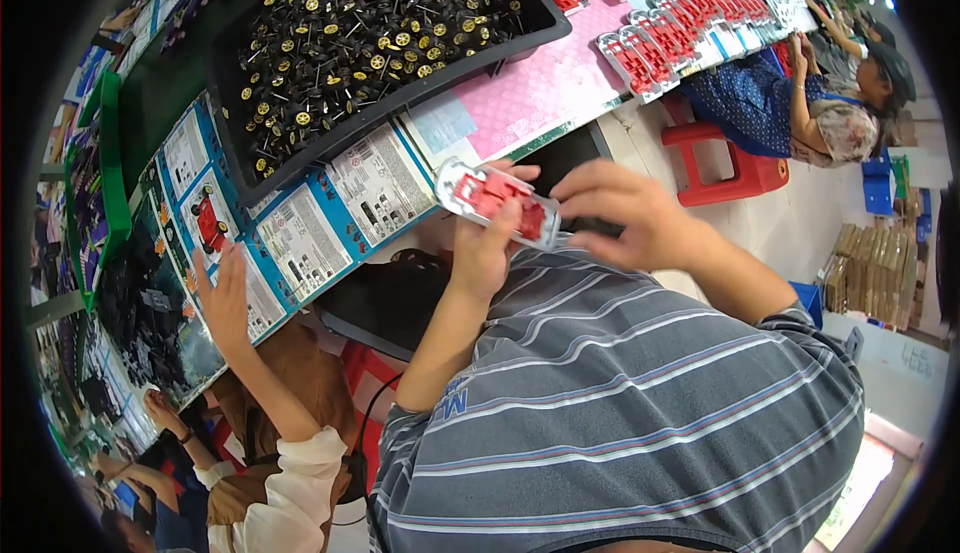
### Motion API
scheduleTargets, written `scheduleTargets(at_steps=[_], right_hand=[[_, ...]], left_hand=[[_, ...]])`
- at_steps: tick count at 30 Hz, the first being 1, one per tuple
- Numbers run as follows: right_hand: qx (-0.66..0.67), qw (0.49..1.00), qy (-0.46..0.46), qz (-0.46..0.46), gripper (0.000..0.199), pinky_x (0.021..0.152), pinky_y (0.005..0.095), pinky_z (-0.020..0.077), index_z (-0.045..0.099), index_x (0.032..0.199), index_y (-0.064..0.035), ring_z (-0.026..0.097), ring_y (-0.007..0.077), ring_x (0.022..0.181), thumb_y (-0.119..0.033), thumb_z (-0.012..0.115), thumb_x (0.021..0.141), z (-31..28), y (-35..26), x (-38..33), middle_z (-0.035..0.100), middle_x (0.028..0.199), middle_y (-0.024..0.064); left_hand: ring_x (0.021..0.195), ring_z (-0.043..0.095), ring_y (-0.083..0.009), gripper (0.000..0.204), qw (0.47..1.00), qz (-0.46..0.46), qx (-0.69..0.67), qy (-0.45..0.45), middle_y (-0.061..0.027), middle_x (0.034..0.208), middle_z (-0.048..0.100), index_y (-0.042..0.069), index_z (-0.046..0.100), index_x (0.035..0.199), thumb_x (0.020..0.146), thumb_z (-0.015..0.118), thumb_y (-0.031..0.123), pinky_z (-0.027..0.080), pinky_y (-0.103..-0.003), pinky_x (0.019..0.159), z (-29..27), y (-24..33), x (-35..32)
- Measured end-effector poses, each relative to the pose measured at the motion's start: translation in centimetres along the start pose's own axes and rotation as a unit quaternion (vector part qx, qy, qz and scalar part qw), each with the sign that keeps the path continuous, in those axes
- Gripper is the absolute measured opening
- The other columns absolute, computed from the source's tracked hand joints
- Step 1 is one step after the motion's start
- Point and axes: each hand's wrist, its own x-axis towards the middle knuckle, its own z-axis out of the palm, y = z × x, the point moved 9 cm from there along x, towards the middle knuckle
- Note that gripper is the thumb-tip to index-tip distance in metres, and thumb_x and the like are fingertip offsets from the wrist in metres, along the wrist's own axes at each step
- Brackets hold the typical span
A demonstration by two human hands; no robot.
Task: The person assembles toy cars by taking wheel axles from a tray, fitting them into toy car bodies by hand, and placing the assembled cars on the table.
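- left hand (485, 248) fingers grip clear blister tray (497, 202) with red toy car from below
- right hand (628, 215) fingers pinch tray's right end, just off counter (540, 88)

One clear tray (497, 202) with red parts sits between the fingers of two hands, the left hand (487, 243) and the right hand (630, 215). Beyond the fingertips stands one black bin (520, 38) of wheels (350, 33), too many to count. Farther past the fingers lie over a dozen filled trays (680, 13), and one red stool (725, 168) stands to their right.
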Motion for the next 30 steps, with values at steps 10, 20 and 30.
scheduleTargets(at_steps=[10, 20, 30], right_hand=[[-0.272, 0.959, 0.068, -0.052, 0.017, 0.076, 0.0365, 0.0555, 0.073, 0.099, -0.0007, 0.069, 0.0257, 0.085, -0.011, 0.074, 0.086, -7.2, 15.1, 12.2, 0.069, 0.093, 0.0122], [-0.43, 0.892, -0.109, -0.085, 0.014, 0.078, 0.0452, 0.0563, 0.074, 0.081, -0.0049, 0.071, 0.0339, 0.089, -0.014, 0.063, 0.08, -3.5, 18.8, 18.7, 0.072, 0.087, 0.0157], [-0.228, 0.973, -0.022, 0.008, 0.011, 0.079, 0.0469, 0.0555, 0.07, 0.083, 0.0001, 0.069, 0.0397, 0.088, -0.008, 0.064, 0.082, -7.7, 18.3, 18.0, 0.071, 0.091, 0.0217]], left_hand=[[0.095, 0.068, -0.018, 0.042, 0.983, 0.016, 0.116, 0.143, -0.0195, 0.121, 0.066, 0.002, 0.048, 0.137, 0.103, 0.056, 0.024, 0.054, -0.026, 0.066, -6.3, 2.5, -3.2], [0.085, 0.065, -0.0122, 0.041, 0.958, 0.068, 0.094, 0.262, -0.018, 0.121, 0.066, 0.004, 0.047, 0.137, 0.103, 0.058, 0.023, 0.044, -0.022, 0.056, -4.7, 1.1, -4.2], [0.084, 0.063, -0.0124, 0.046, 0.963, 0.042, 0.152, 0.22, -0.0153, 0.121, 0.066, 0.002, 0.045, 0.143, 0.103, 0.057, 0.021, 0.044, -0.023, 0.059, -1.9, -0.6, 2.4]])
